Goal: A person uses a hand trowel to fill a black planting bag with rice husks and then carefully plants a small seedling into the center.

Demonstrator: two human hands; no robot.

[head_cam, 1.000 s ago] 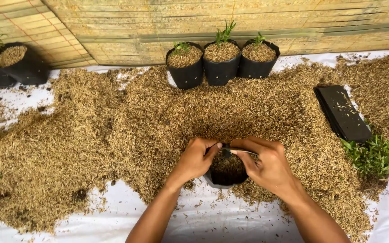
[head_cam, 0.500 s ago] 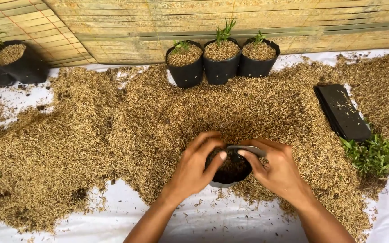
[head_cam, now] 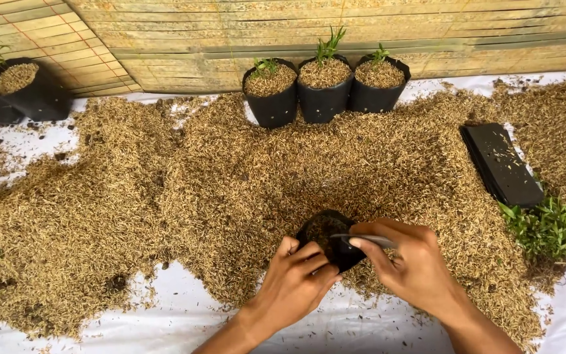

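Observation:
A small black grow bag [head_cam: 327,237], partly filled with husk, sits at the near edge of the husk heap [head_cam: 244,190]. My left hand [head_cam: 299,278] grips its near-left rim with curled fingers. My right hand [head_cam: 411,265] holds the right rim and pinches a thin grey metal tool [head_cam: 368,240] that lies across the bag's mouth. Both forearms come in from the bottom of the view.
Three black bags with green seedlings [head_cam: 325,82] stand in a row by the bamboo wall. Two more filled bags [head_cam: 14,92] sit far left. A stack of flat black bags [head_cam: 502,164] lies at right, above a bundle of green seedlings [head_cam: 545,226]. White sheet [head_cam: 361,328] underneath.
My left hand has slid from over the bag's mouth down to its near rim. The bag now tilts and its mouth shows more; my right hand shifted slightly right.

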